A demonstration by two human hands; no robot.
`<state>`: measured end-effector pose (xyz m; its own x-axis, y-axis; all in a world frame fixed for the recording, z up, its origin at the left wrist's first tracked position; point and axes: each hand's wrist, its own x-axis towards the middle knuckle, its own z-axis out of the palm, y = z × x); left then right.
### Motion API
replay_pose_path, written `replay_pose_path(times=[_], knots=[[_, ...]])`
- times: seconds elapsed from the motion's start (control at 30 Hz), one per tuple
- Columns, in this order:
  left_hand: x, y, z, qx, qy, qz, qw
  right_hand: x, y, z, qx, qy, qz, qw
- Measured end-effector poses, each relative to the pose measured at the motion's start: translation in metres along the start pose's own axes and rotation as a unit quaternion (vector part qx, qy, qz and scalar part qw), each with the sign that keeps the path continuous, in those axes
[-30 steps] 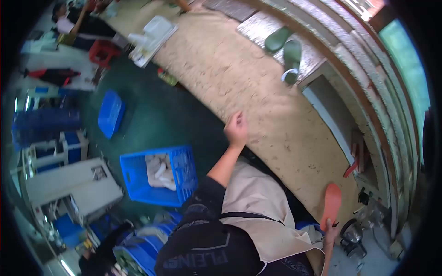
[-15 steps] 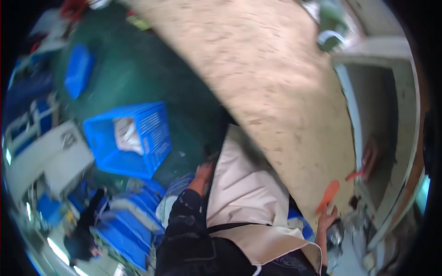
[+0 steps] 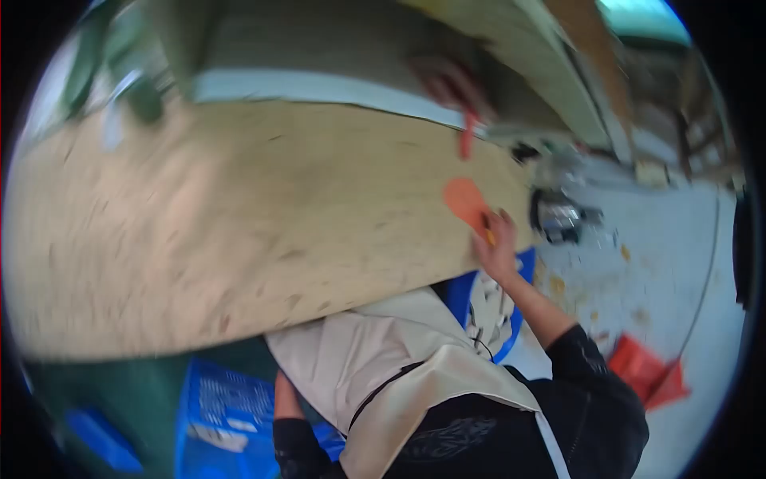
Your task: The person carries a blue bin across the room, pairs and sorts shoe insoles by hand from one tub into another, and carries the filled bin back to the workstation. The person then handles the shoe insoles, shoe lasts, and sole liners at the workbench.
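My right hand (image 3: 498, 249) is at the near right edge of the tan tabletop (image 3: 335, 215). Its fingers are closed on the narrow end of a flat orange insole-shaped piece (image 3: 463, 199). A small yellow and dark item (image 3: 489, 229) shows at the same fingertips, too blurred to name. Beyond the orange piece lies a thin red strip (image 3: 467, 140). Only the wrist of my left hand (image 3: 282, 391) shows, low beside the cream apron (image 3: 375, 331); the apron and blur hide its fingers.
Right of my lap a blue basket (image 3: 523, 307) holds pale pieces. A blue crate (image 3: 187, 415) stands on the green floor at lower left. At the table's right end is a shiny metal vessel (image 3: 556, 215). A red bag-like thing (image 3: 648, 371) lies at the right.
The view has swung to the right, so the tabletop now runs across it and the crate sits lower. The orange piece is still at my right hand. My left hand has slipped largely out of sight.
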<state>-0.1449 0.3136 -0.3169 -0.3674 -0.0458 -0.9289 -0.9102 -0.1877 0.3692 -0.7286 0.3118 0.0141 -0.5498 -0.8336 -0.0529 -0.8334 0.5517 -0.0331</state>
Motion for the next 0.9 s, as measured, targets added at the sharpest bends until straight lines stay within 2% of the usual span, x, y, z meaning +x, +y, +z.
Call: replay_pose_path(times=[0.07,0.13,0.17,0.23,0.33,0.43,0.5,0.53,0.57,0.6,0.63,0.67,0.7,0.73,0.77,0.8,0.83,0.87,0.9], knots=[[0.004,-0.012,-0.026,0.001,-0.003,0.003,1.000,-0.015,-0.004,0.009,0.046,0.046,0.055,0.996],[0.010,-0.023,-0.053,-0.005,-0.009,0.005,1.000,-0.023,-0.011,0.011,0.015,0.069,0.030,0.997],[0.012,-0.029,-0.064,-0.018,-0.011,0.006,1.000,-0.027,-0.013,0.016,0.009,0.085,0.054,0.995],[0.012,-0.041,-0.080,-0.049,-0.015,0.003,0.999,-0.033,-0.012,0.030,0.022,0.123,0.028,0.992],[0.005,-0.058,-0.100,-0.128,-0.019,0.002,0.992,-0.041,-0.013,0.041,0.044,0.188,0.040,0.980],[-0.018,-0.048,-0.116,-0.176,-0.006,0.070,0.982,-0.047,-0.008,0.048,0.073,0.252,0.014,0.965],[-0.053,-0.002,-0.128,-0.011,0.185,0.189,0.964,-0.055,-0.003,0.051,0.097,0.293,0.025,0.951],[-0.071,0.014,-0.132,0.146,0.361,0.287,0.875,-0.053,-0.006,0.058,0.124,0.325,0.023,0.937],[-0.081,0.007,-0.136,0.011,0.426,0.099,0.899,-0.056,-0.001,0.062,0.105,0.338,0.034,0.935],[-0.101,0.022,-0.138,-0.142,0.493,0.128,0.849,-0.060,0.006,0.068,0.108,0.349,0.032,0.930],[-0.130,0.036,-0.146,-0.190,0.571,0.174,0.779,-0.057,0.013,0.079,0.084,0.372,0.014,0.924],[-0.168,0.043,-0.159,-0.199,0.649,0.181,0.711,-0.057,0.019,0.080,0.105,0.368,-0.013,0.924],[-0.208,0.037,-0.176,-0.244,0.710,0.187,0.634,-0.056,0.029,0.091,0.117,0.361,0.003,0.925],[-0.257,0.051,-0.188,-0.309,0.780,0.225,0.495,-0.055,0.038,0.086,0.104,0.324,-0.051,0.939],[-0.315,0.032,-0.196,-0.320,0.829,0.230,0.396,-0.046,0.053,0.106,0.156,0.352,-0.075,0.920],[-0.380,0.054,-0.187,-0.341,0.860,0.259,0.277,-0.044,0.060,0.100,0.087,0.368,-0.096,0.921],[-0.439,0.055,-0.177,-0.349,0.876,0.287,0.168,-0.048,0.043,0.085,0.079,0.356,-0.068,0.929],[-0.491,0.050,-0.156,-0.315,0.882,0.335,0.101,-0.046,0.036,0.079,0.066,0.376,-0.096,0.919],[-0.531,0.074,-0.131,-0.273,0.900,0.339,0.023,-0.042,0.030,0.073,0.052,0.397,-0.123,0.908]])
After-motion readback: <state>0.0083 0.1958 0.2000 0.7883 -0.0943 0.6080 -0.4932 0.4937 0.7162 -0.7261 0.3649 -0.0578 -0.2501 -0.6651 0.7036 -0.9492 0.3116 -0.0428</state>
